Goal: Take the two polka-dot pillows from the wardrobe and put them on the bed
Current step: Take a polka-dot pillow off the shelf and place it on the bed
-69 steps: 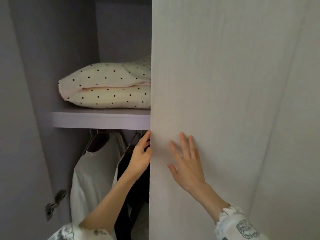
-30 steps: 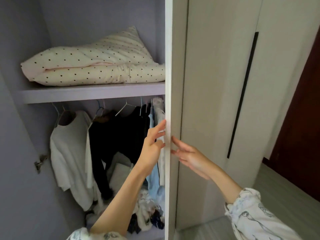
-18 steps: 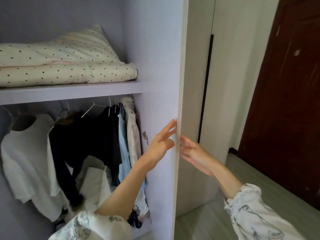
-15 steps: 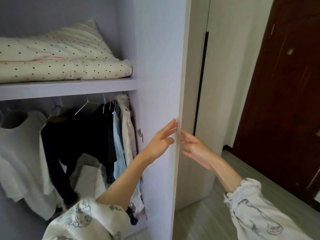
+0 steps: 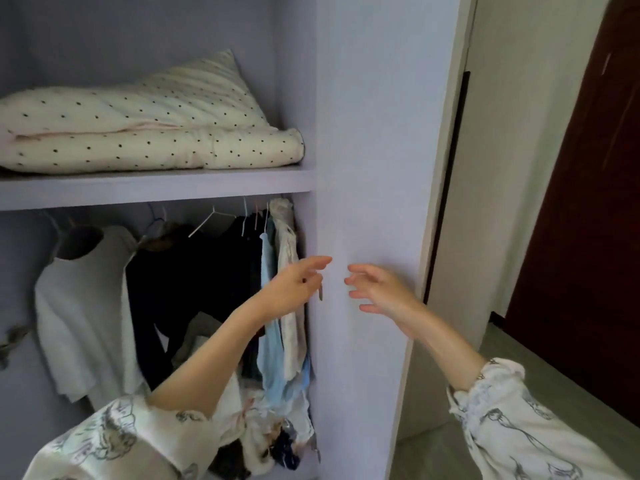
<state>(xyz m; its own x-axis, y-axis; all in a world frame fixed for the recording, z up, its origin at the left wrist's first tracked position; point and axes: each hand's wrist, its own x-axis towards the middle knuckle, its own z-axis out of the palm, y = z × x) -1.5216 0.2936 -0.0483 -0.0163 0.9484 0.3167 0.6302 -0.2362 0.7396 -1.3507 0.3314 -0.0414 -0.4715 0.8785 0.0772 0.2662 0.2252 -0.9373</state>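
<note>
Two cream pillows with black polka dots lie stacked on the wardrobe shelf (image 5: 156, 185): the upper pillow (image 5: 145, 102) rests on the lower pillow (image 5: 166, 150). The wardrobe door (image 5: 374, 168) stands swung wide, its lilac inner face toward me. My left hand (image 5: 298, 285) hovers below the shelf, in front of the hanging clothes, fingers apart and holding nothing. My right hand (image 5: 377, 289) is beside it, in front of the door's inner face, fingers spread and empty. Both hands are well below the pillows.
Under the shelf hang a white top (image 5: 83, 306), dark garments (image 5: 194, 289) and a light blue shirt (image 5: 273, 323). A dark brown door (image 5: 588, 237) stands at the right. Grey floor (image 5: 519, 358) shows at lower right.
The wardrobe door has swung fully open, and both hands have let go of its edge. They now hover free in front of the door and clothes. My view has shifted right.
</note>
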